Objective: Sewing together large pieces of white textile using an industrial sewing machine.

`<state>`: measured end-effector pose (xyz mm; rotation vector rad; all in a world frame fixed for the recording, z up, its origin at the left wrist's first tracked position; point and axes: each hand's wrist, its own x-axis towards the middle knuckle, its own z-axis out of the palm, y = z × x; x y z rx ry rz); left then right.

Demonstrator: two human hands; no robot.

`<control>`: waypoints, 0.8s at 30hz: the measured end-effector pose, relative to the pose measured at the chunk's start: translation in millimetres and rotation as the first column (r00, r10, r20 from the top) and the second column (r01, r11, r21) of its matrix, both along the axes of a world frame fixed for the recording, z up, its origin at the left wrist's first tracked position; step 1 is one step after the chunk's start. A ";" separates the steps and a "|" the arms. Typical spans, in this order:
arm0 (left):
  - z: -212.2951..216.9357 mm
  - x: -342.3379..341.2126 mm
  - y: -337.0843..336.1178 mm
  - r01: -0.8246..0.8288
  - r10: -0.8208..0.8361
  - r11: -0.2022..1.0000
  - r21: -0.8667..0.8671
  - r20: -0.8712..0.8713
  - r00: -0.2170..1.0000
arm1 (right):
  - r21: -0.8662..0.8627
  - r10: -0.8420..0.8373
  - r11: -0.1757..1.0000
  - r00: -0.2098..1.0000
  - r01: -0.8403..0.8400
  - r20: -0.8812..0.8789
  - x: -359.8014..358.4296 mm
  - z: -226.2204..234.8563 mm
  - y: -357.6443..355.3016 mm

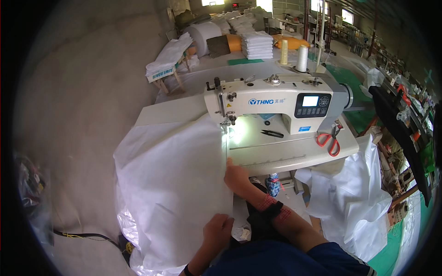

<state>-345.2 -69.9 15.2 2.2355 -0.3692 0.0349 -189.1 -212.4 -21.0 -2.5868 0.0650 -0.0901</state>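
A large white fabric sheet [177, 179] drapes over the left end of a white sewing machine's table, and its right edge runs up to the lit needle area of the sewing machine [271, 99]. My right hand [237, 178] is closed on that edge just in front of the needle, its index finger pointing along it. Lower down, close to my body, my left hand [218, 232] is closed at the same edge of the sheet. The fingertips of both hands are partly hidden.
Black thread snips [272, 134] and red-handled scissors [330, 141] lie on the machine table. Thread cones [301, 59] stand behind the machine. More white fabric [352, 198] hangs at the right. A stack of folded white fabric [257, 45] sits at the back; a wall [83, 115] rises at left.
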 end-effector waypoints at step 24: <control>3.1 97.2 25.4 -0.151 0.156 0.988 -0.041 0.296 0.942 | -0.059 0.075 0.996 0.997 -0.074 0.022 0.6 12.5 -6.3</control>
